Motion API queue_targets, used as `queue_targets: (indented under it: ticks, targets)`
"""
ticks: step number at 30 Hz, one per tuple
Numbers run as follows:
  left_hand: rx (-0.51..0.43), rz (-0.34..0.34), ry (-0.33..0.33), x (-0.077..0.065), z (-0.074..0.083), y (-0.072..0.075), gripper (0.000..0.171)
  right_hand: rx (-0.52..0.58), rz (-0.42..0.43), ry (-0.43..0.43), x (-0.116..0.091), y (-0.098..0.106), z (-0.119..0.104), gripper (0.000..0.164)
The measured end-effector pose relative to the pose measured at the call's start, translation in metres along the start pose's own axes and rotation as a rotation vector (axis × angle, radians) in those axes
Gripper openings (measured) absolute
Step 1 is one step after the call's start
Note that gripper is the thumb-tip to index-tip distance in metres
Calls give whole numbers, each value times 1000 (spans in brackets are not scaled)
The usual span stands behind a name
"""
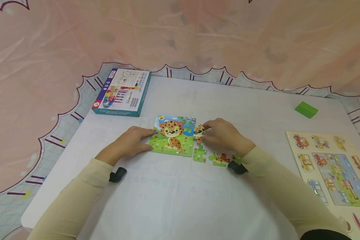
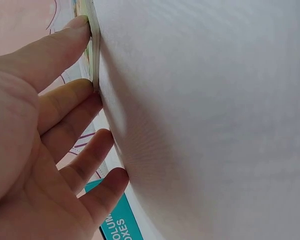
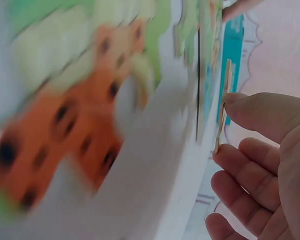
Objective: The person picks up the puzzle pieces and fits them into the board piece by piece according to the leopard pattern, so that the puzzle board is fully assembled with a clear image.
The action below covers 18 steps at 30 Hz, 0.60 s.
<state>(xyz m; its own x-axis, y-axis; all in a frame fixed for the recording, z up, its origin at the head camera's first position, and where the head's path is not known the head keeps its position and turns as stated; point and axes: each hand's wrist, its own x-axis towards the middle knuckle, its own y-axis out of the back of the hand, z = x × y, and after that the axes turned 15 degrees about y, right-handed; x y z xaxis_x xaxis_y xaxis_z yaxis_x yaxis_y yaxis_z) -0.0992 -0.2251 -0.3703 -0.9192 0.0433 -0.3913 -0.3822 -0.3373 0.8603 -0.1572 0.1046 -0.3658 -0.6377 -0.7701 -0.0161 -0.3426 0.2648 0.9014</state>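
A square leopard puzzle board (image 1: 184, 150) lies on the white table. My left hand (image 1: 133, 141) is at its left edge, thumb and index fingertips touching that side with the fingers fairly straight. The left wrist view shows the board's thin edge (image 2: 95, 60) against these fingertips. Just right of the board, my right hand (image 1: 223, 133) pinches a puzzle piece (image 1: 199, 130) showing the leopard's face. From the right wrist, this piece (image 3: 223, 107) appears edge-on between thumb and fingers. Below it lie a green piece (image 1: 199, 155) and a piece with an orange spotted body (image 1: 220, 159).
Another piece (image 1: 237, 158) is partly hidden by the black strap end (image 1: 237, 167) at the right wrist. A boxed set (image 1: 123, 91) lies back left, a green block (image 1: 306, 109) back right. At the right edge is a vehicle puzzle board (image 1: 307, 146).
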Motion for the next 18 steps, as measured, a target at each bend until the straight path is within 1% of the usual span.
queue_targets:
  ticks: [8, 12, 18]
  targets:
    - [-23, -3, -10, -1, 1, 1, 62, 12, 4, 33, 21, -7, -14, 48]
    - [-27, -4, -13, -1, 1, 0, 62, 4, -4, 65, 29, -10, -18, 46]
    - [-23, -1, -8, -2, 2, 0, 62, -12, -13, 81, 35, -15, -21, 48]
